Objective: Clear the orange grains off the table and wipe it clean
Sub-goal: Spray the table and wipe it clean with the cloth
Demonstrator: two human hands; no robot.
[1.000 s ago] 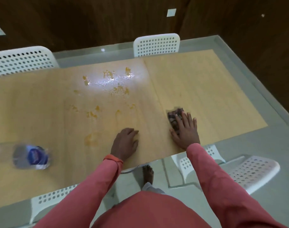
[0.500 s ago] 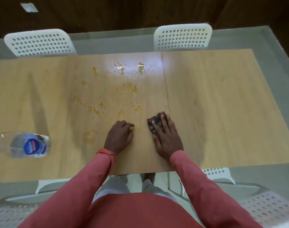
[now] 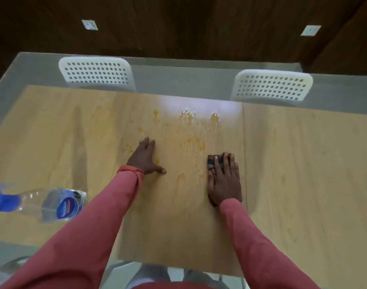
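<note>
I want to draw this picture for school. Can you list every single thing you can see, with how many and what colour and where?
table: one, light wood top with a glass edge, fills the middle
orange grains: smeared patches, orange, middle of the table between and beyond the hands
cloth: one, dark patterned, under the right hand's fingers
bottle: one, clear plastic with a blue label, lying on its side at the left
chairs: two, white with holes, at the far side
wall plates: two, white, on the dark wall
left hand: flat on the table, pink sleeve, orange wristband
right hand: pressing the cloth, pink sleeve
</note>
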